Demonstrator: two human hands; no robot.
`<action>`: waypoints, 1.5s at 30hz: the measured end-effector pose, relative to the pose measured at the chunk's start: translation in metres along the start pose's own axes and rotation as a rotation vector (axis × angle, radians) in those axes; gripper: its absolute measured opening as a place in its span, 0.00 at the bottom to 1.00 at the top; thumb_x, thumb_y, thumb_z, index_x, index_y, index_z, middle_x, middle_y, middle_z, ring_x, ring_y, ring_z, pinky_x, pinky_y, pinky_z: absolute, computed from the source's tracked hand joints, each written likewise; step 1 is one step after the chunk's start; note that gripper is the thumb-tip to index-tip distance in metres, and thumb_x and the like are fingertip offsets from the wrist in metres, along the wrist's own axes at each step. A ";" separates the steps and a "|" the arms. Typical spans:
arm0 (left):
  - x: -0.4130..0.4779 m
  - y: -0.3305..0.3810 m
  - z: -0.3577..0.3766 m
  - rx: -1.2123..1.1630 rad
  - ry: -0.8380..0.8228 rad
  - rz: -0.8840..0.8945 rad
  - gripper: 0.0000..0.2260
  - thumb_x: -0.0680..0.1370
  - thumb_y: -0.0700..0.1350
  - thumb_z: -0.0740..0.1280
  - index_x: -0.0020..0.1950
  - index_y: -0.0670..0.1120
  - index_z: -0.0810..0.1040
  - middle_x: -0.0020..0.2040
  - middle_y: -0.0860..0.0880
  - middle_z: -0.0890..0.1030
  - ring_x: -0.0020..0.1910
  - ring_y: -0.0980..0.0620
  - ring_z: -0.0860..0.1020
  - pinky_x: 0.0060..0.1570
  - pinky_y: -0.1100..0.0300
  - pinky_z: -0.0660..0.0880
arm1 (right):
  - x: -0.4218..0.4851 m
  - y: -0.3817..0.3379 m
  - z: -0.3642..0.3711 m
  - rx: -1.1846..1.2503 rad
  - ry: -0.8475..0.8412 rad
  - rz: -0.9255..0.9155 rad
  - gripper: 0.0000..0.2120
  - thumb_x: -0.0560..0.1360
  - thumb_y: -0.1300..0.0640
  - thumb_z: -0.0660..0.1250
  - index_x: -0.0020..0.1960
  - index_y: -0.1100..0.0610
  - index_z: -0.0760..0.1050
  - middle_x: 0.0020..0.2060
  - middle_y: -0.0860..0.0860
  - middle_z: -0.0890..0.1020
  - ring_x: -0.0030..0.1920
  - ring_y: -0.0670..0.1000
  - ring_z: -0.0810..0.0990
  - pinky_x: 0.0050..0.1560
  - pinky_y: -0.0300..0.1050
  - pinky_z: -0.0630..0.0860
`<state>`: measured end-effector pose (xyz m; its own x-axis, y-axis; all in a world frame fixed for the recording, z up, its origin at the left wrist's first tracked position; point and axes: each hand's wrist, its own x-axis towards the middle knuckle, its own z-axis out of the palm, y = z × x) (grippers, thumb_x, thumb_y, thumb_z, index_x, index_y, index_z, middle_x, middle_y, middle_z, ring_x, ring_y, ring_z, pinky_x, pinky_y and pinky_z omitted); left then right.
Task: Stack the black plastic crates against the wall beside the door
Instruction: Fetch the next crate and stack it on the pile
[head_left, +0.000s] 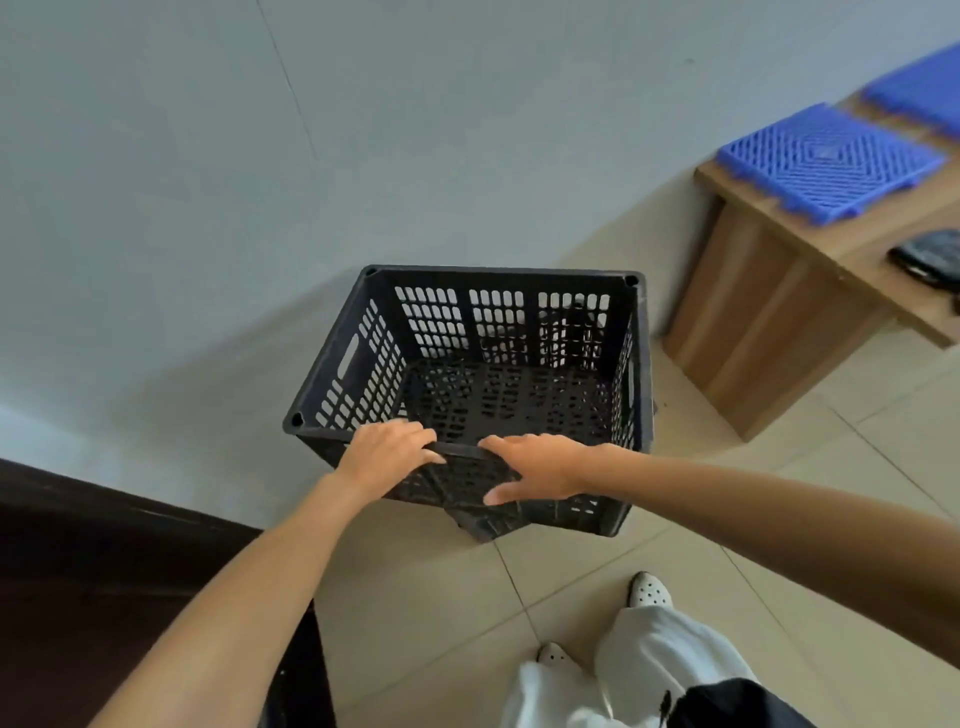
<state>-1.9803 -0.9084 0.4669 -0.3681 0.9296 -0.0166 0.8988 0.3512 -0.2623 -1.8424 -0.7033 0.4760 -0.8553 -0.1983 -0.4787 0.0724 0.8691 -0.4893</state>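
Hands, left (387, 453) and right (535, 467), clasp the top crate's (498, 332) near rim, hiding lower crate.

Wooden table (769, 332) at right, standing on pale floor tiles (441, 613). Two blue grid mats (826, 161) lying on top. Small dark object (927, 254) near them, unclear.

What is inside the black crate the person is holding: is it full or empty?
Empty. Through the open top of the crate, its slotted floor and perforated walls show bare, with nothing lying inside.
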 end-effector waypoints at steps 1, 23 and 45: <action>-0.001 0.005 0.001 0.002 0.000 0.000 0.16 0.78 0.61 0.61 0.45 0.51 0.79 0.39 0.54 0.81 0.38 0.54 0.82 0.28 0.59 0.76 | -0.006 0.003 0.007 -0.070 0.043 0.003 0.30 0.76 0.47 0.66 0.73 0.48 0.55 0.60 0.53 0.76 0.55 0.58 0.79 0.50 0.57 0.78; 0.084 0.057 -0.002 -0.289 0.134 -0.247 0.17 0.78 0.60 0.61 0.46 0.48 0.78 0.33 0.53 0.79 0.33 0.50 0.79 0.30 0.58 0.69 | -0.017 0.132 -0.057 -0.551 0.331 -0.053 0.37 0.74 0.73 0.61 0.76 0.49 0.54 0.64 0.50 0.78 0.48 0.57 0.83 0.37 0.49 0.74; 0.139 0.083 0.015 -0.353 0.060 -0.357 0.17 0.73 0.53 0.72 0.56 0.43 0.82 0.41 0.49 0.86 0.35 0.48 0.84 0.25 0.54 0.78 | -0.004 0.194 -0.114 -0.686 0.248 -0.176 0.34 0.74 0.73 0.60 0.74 0.50 0.57 0.55 0.51 0.81 0.39 0.55 0.81 0.31 0.47 0.69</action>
<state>-1.9606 -0.7517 0.4287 -0.6621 0.7458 0.0733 0.7489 0.6549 0.1008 -1.8831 -0.4820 0.4655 -0.9211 -0.3233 -0.2170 -0.3431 0.9374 0.0597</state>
